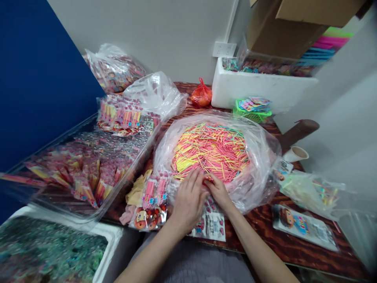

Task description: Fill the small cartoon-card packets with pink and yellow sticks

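Bundle (209, 179): coloured sticks, ends showing, between the thumb and fingers of the right hand (217, 190), over the near edge of the stick pile (212, 151). Right grip: pinched on the bundle; number of sticks in it not countable. Left grip: cannot tell whether the left hand (188, 200) holds anything; its inner side is hidden.

Counts. Stick pile: one, pink, yellow and some green, inside one clear bag (263, 153). Beneath the hands: at least one packet (210, 228), partly covered. Beside the left hand: overlapping filled packets (154, 192), exact number unclear. Right side of the table (259, 224): one flat packet (304, 228), one paper cup (296, 154). Behind the clear bag: one green basket (253, 114), one red bag (202, 94). Left: one clear tray (97, 216) with many filled packets, too many to count. White foam boxes: two, one at the back (262, 88), one at lower left (113, 236).

Pose: both forearms reach forward and converge; left palm down, fingers extended; right wrist angled inward, fingers curled.
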`<state>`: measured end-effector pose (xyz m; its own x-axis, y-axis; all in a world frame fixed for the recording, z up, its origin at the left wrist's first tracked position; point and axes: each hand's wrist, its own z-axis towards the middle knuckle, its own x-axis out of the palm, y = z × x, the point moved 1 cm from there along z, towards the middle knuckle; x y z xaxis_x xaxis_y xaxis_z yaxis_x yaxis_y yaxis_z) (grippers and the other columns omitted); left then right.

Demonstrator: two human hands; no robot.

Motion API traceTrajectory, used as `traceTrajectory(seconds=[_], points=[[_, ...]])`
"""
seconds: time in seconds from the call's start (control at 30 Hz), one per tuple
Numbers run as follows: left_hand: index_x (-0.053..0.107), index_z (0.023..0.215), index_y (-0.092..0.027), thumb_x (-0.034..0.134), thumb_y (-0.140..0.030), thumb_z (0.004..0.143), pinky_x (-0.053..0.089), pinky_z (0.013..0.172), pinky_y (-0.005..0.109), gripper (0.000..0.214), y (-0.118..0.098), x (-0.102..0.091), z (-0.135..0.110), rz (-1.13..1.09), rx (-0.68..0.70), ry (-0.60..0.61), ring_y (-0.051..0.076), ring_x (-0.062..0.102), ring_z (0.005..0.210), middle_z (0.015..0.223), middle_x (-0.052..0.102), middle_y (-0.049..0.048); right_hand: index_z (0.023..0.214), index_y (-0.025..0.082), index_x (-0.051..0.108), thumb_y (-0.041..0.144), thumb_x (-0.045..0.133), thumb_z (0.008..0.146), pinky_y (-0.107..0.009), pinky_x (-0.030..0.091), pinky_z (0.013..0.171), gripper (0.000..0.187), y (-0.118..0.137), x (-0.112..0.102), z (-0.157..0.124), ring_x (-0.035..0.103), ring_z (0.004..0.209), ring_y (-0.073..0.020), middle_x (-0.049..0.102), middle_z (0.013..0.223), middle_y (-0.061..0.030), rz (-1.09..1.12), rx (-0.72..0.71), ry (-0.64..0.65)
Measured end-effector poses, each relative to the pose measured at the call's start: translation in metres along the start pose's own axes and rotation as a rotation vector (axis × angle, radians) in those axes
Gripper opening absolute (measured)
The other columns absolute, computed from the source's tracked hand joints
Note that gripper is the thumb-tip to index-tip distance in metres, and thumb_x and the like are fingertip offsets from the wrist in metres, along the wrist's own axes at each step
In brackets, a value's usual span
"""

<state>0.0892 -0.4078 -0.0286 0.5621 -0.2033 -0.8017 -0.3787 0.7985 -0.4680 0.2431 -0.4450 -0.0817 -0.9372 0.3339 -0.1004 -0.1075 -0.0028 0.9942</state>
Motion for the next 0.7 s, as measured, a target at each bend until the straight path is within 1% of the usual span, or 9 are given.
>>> traceTrajectory(seconds=[0.07, 0.13, 0.2, 0.27, 0.33, 0.4, 0.53, 0.63, 0.7], points=[[0.018, 0.150, -0.016, 0.045, -0.034, 0.095, 0.027, 0.114, 0.052, 0.064, -0.003, 0.010, 0.010, 0.014, 0.072, 0.085, 0.029, 0.022, 0.145, 0.155, 0.030, 0.0145, 0.100, 0.023, 0.063, 0.034, 0.055, 0.087, -0.036, 0.045, 0.090, 0.020, -0.003, 0.001, -0.001, 0.060, 0.093, -0.0208, 0.066, 0.097, -0.0038, 0.022, 0.007, -0.014], [0.015, 0.151, -0.017, 0.046, -0.036, 0.095, 0.026, 0.114, 0.052, 0.068, -0.003, 0.016, 0.012, 0.006, 0.101, 0.145, 0.029, 0.020, 0.146, 0.157, 0.026, 0.0139, 0.104, 0.022, 0.063, 0.035, 0.055, 0.087, -0.036, 0.046, 0.091, 0.022, -0.004, 0.001, -0.002, 0.060, 0.094, -0.0209, 0.067, 0.100, -0.0042, 0.043, 0.008, -0.027], [0.015, 0.151, -0.018, 0.044, -0.034, 0.096, 0.030, 0.112, 0.050, 0.064, -0.001, 0.015, 0.007, -0.023, 0.054, 0.119, 0.028, 0.022, 0.145, 0.157, 0.026, 0.0149, 0.100, 0.022, 0.065, 0.034, 0.055, 0.088, -0.035, 0.046, 0.090, 0.020, -0.002, 0.000, -0.002, 0.061, 0.094, -0.0206, 0.068, 0.098, -0.0040, 0.033, -0.011, -0.022], [0.023, 0.148, -0.017, 0.041, -0.030, 0.097, 0.036, 0.108, 0.047, 0.056, 0.002, 0.009, -0.005, -0.041, -0.040, 0.066, 0.027, 0.032, 0.140, 0.151, 0.036, 0.0165, 0.094, 0.021, 0.067, 0.033, 0.056, 0.088, -0.033, 0.046, 0.087, 0.017, 0.000, 0.000, -0.002, 0.061, 0.091, -0.0200, 0.068, 0.093, -0.0034, 0.014, -0.039, -0.013], [0.040, 0.138, -0.018, 0.043, -0.027, 0.096, 0.043, 0.099, 0.045, 0.043, 0.004, 0.002, -0.020, -0.009, -0.119, 0.066, 0.027, 0.049, 0.123, 0.131, 0.055, 0.0145, 0.090, 0.021, 0.068, 0.032, 0.056, 0.088, -0.032, 0.047, 0.084, 0.015, 0.002, -0.001, -0.002, 0.062, 0.089, -0.0198, 0.068, 0.090, -0.0031, 0.009, -0.052, -0.012], [0.051, 0.126, -0.018, 0.051, -0.028, 0.093, 0.046, 0.091, 0.046, 0.035, 0.004, 0.001, -0.034, 0.069, -0.162, 0.120, 0.028, 0.055, 0.107, 0.113, 0.062, 0.0115, 0.090, 0.022, 0.068, 0.030, 0.056, 0.089, -0.032, 0.047, 0.084, 0.015, 0.003, -0.001, -0.002, 0.063, 0.089, -0.0200, 0.069, 0.090, -0.0033, 0.020, -0.056, -0.017], [0.058, 0.110, -0.017, 0.064, -0.029, 0.084, 0.045, 0.081, 0.044, 0.030, 0.004, 0.012, -0.049, 0.138, -0.197, 0.159, 0.028, 0.054, 0.094, 0.099, 0.061, 0.0084, 0.091, 0.022, 0.069, 0.028, 0.056, 0.089, -0.034, 0.046, 0.086, 0.014, 0.002, -0.001, -0.002, 0.063, 0.092, -0.0207, 0.069, 0.093, -0.0039, 0.041, -0.056, -0.019], [0.057, 0.088, -0.018, 0.061, -0.023, 0.085, 0.044, 0.076, 0.039, 0.007, 0.005, 0.020, -0.050, 0.079, -0.220, 0.117, 0.025, 0.053, 0.086, 0.087, 0.058, 0.0052, 0.091, 0.022, 0.069, 0.027, 0.056, 0.089, -0.033, 0.046, 0.086, 0.014, 0.002, -0.002, -0.002, 0.063, 0.092, -0.0204, 0.069, 0.092, -0.0039, 0.035, -0.064, -0.025], [0.054, 0.081, -0.018, 0.057, -0.018, 0.087, 0.043, 0.072, 0.035, 0.007, 0.007, 0.021, -0.051, 0.030, -0.222, 0.075, 0.023, 0.053, 0.082, 0.082, 0.056, 0.0042, 0.091, 0.021, 0.070, 0.027, 0.056, 0.089, -0.033, 0.046, 0.086, 0.015, 0.002, -0.002, -0.002, 0.063, 0.092, -0.0200, 0.070, 0.091, -0.0037, 0.024, -0.070, -0.028]])
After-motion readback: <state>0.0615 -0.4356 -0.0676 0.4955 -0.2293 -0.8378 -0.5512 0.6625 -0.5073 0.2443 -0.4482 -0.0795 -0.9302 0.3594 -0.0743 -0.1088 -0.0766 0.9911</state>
